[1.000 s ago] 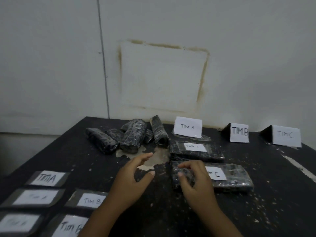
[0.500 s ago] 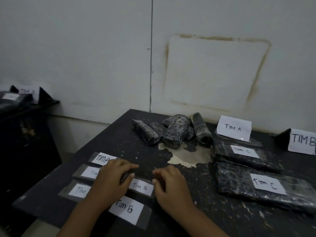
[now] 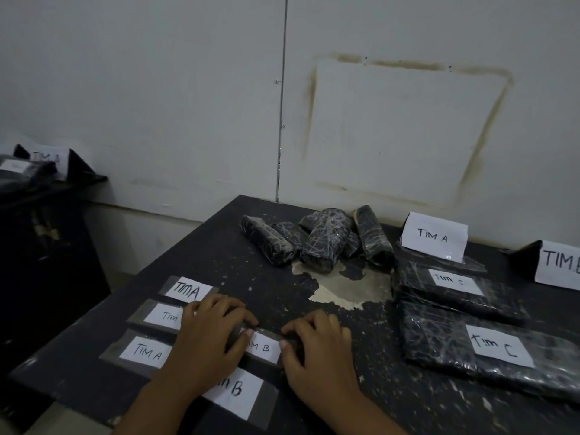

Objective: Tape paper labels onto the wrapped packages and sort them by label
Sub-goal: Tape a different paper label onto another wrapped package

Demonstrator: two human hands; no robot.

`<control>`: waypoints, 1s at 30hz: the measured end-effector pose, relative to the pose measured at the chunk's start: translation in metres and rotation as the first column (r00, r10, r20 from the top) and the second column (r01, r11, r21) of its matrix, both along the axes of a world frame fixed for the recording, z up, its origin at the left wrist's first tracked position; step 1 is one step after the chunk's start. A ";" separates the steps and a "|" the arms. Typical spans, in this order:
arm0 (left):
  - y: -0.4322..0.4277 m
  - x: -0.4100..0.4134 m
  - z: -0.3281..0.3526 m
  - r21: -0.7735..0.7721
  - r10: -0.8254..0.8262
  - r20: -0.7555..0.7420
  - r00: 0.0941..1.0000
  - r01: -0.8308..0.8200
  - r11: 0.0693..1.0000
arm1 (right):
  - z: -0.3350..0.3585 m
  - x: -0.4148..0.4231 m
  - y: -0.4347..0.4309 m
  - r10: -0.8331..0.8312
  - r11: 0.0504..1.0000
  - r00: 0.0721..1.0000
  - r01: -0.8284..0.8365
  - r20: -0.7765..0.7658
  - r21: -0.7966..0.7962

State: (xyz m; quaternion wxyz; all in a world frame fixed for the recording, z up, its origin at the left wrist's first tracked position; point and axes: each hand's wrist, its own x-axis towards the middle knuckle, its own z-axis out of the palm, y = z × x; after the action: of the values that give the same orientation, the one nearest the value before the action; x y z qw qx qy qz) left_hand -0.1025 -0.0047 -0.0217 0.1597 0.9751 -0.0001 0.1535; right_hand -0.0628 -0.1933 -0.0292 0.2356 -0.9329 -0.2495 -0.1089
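The left hand point(image 3: 210, 337) covers the start of the TIM B label point(image 3: 265, 348) and the end of the Tim label point(image 3: 164, 316). The sign point(image 3: 560, 265) is cut off at the right edge. The TIM B label lies flat at the tabletop's point(image 3: 219, 246) front left, its long axis left to right. The left hand and right hand point(image 3: 317, 350) pinch its taped ends with curled fingers.

The left grip point(image 3: 207, 340) and right grip point(image 3: 317, 350) are bare, with short plain nails. The left forearm point(image 3: 147, 403) and right forearm point(image 3: 354, 412) are uncovered too.
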 end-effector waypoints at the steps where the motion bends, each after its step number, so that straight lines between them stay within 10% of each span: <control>1: 0.000 0.000 0.000 -0.007 -0.004 0.004 1.000 0.004 1.000 | -0.001 0.000 0.000 -0.002 1.000 1.000 0.002 -0.009 0.000; 30: -0.003 -0.004 0.003 -0.168 -0.032 0.131 0.991 0.054 0.984 | 0.002 0.002 0.000 0.054 0.981 0.993 -0.034 -0.100 0.192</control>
State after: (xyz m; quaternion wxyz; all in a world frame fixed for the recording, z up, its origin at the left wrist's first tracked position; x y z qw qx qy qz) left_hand -0.1066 -0.0075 -0.0186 0.2457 0.9458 -0.0180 0.2114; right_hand -0.0604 -0.1937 -0.0271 0.3386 -0.9049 -0.2459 -0.0777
